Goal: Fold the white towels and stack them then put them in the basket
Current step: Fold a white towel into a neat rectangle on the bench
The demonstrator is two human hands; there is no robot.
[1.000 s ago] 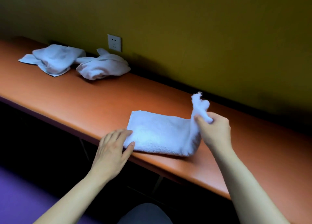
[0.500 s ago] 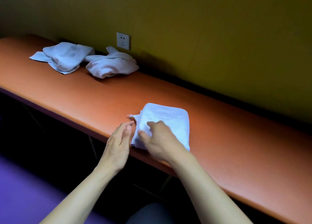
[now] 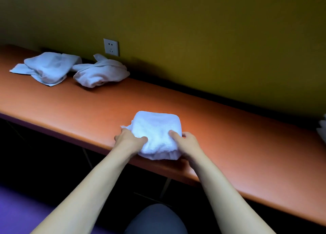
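Orange surface against a yellow-green wall

A long orange surface (image 3: 229, 127) runs along a dull yellow-green wall (image 3: 211, 39), with a dark strip where the two meet. A white wall socket (image 3: 111, 47) sits low on the wall, just above the surface. Below the near edge lies purple floor (image 3: 21, 207), mostly in deep shadow.

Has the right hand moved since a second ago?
Yes. The right hand has swung left, toward the wall socket side, and come down; it now grips the near right edge of the folded towel.

Head view, forward-down, near counter (image 3: 229, 127)
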